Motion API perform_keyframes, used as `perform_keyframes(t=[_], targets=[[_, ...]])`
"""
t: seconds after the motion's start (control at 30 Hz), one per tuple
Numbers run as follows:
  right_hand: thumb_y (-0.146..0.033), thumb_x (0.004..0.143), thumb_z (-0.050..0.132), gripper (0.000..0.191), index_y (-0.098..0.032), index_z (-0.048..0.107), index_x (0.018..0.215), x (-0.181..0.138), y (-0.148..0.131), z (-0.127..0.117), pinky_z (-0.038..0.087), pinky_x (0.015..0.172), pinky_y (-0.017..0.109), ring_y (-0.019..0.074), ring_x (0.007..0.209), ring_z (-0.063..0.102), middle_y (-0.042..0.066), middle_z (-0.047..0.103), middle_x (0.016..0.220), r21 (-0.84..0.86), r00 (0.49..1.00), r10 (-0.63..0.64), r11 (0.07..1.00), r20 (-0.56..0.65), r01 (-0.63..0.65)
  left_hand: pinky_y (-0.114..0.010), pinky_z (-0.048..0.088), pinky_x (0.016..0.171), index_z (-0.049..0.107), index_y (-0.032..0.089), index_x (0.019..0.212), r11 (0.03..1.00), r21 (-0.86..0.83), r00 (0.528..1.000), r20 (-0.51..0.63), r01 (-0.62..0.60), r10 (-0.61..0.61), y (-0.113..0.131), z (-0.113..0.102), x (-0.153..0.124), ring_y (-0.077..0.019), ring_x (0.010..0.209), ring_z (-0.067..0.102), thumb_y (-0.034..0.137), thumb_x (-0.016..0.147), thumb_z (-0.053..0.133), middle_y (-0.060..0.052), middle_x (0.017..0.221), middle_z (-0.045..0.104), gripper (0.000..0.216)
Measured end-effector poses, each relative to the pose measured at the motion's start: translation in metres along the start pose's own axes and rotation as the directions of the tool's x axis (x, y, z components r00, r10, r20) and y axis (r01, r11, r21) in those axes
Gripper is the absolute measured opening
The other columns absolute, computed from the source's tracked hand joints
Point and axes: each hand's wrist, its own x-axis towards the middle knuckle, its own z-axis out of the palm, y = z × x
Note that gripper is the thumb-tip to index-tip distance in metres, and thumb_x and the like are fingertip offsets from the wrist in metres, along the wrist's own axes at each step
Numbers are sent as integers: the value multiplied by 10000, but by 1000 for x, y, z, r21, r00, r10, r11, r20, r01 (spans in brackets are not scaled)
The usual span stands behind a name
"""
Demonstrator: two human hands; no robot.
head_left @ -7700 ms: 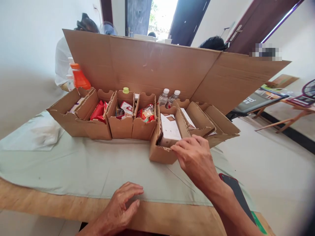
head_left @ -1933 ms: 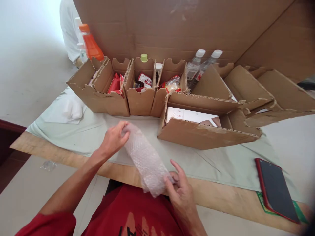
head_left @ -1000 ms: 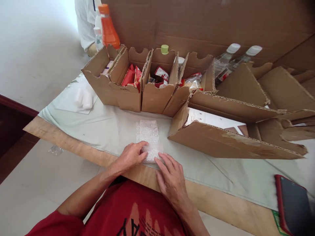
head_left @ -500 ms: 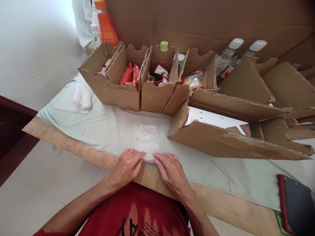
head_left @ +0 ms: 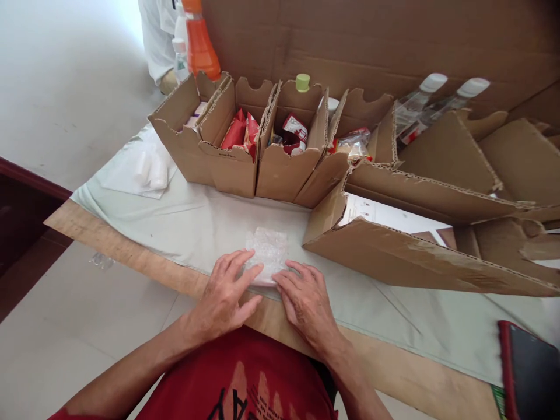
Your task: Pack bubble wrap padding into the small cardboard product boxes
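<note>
A small clear sheet of bubble wrap (head_left: 268, 248), folded at its near end, lies on the pale green cloth close to the table's front edge. My left hand (head_left: 227, 289) is at its left side with fingers spread, the index and middle fingertips over the wrap's edge. At the right near corner, my right hand (head_left: 306, 294) rests its fingertips on the wrap, fingers apart and slightly bent. Whether anything is wrapped inside the fold cannot be made out.
Cardboard bins (head_left: 234, 169) with red packets stand behind. A long cardboard box (head_left: 420, 262) holding a white printed box is to the right. A phone in a red case (head_left: 534, 367) is at the right edge. White rolls (head_left: 151, 170) lie left. An orange bottle (head_left: 202, 46) stands behind.
My left hand has opened, its fingers spreading and moving forward along the wrap's left side. My right fingers have spread a little. The view has shifted slightly left.
</note>
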Motion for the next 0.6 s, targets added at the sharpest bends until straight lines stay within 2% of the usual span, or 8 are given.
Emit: perform_keyframes(t=[0.03,0.1,0.2,0.3,0.37,0.43,0.53,0.6], targets=[[-83,981,490,267,-219,693,1089,1,-1,-4,389,1025,452,260,1173,619,45,765,1002,44,999,4,999,42,-6,-542,446,1074,592,207,1300,999,-15,999,33,-29,30,0,-2,-3,-332,1278,559,176,887,631,-161,1362,622,416],[-129,997,490,247,-226,694,1099,1,-3,-10,433,970,421,237,1072,650,42,761,998,110,995,15,994,102,-27,-499,479,994,633,208,1219,997,-60,996,78,-38,42,-2,-1,-4,-276,1080,646,120,916,563,-109,1117,727,323],[-206,1017,487,239,-210,682,1156,-3,-6,-9,469,909,406,245,1063,642,80,736,1106,65,997,82,995,-4,-81,-421,505,841,671,193,1121,994,-101,997,74,30,-23,-11,10,4,-225,833,651,119,954,506,-52,865,742,247],[-228,1009,521,241,-187,666,1197,-10,-8,-1,446,956,444,281,1149,598,121,704,1193,-60,986,75,995,-148,-85,-425,503,829,678,173,1133,996,-58,995,84,62,-57,-20,20,18,-241,837,658,149,954,520,-67,889,755,239],[-194,989,539,249,-193,670,1201,-13,-7,6,424,993,465,290,1189,580,121,698,1225,-110,993,37,993,-111,-50,-433,508,825,684,164,1129,996,-7,993,88,84,-83,-24,22,24,-257,862,660,173,956,532,-86,907,746,231],[-158,973,542,263,-211,689,1186,-11,-3,12,417,1004,465,285,1196,586,102,717,1201,-108,997,30,993,-76,-38,-437,517,847,683,172,1139,991,-16,991,22,135,-134,-25,21,25,-266,925,659,219,957,554,-104,976,731,227],[-174,990,531,247,-229,718,1141,-5,4,15,447,966,440,265,1125,634,74,758,1066,-7,981,111,994,-159,-113,-393,544,860,677,193,1142,920,-258,941,-85,296,-327,-20,12,13,-233,950,663,298,948,585,-96,1033,710,239],[-229,1011,517,238,-236,722,1131,-3,6,13,476,929,433,260,1070,663,71,764,1032,89,956,198,979,-218,-182,-344,571,782,680,186,1122,731,-504,861,49,460,-507,-15,7,3,-206,887,677,358,932,606,-82,983,716,266]])
